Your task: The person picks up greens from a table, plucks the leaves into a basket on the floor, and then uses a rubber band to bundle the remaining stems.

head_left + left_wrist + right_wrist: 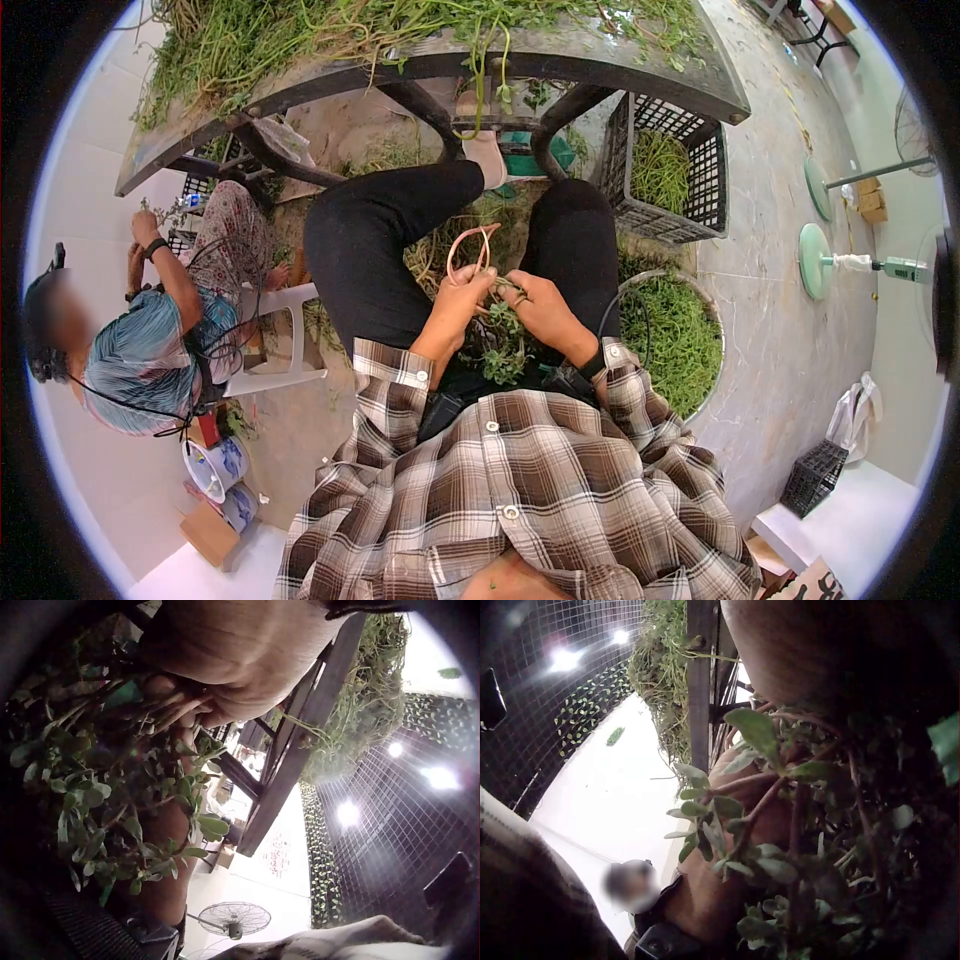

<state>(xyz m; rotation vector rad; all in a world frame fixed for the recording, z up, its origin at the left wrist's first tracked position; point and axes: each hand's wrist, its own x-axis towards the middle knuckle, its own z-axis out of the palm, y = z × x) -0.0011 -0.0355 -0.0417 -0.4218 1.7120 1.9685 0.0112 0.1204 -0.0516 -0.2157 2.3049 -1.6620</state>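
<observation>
A bunch of small-leaved green herbs (500, 345) lies in my lap between my black-trousered legs. My left hand (458, 300) pinches a pinkish rubber band (470, 250), which loops up above the stem ends. My right hand (540, 308) grips the bunch by its stems, close against the left hand. The left wrist view is filled by the leafy bunch (97, 802) under my palm (225, 660). Up close in the right wrist view are reddish stems and leaves (780, 825). The fingertips are partly hidden among the stems.
A dark table (640, 70) heaped with loose greens stands over my knees. A black crate (700, 170) and a round basin (715, 330), both holding greens, stand at my right. Another person (150, 340) sits at the left by a white stool (280, 340). Fans (830, 260) stand right.
</observation>
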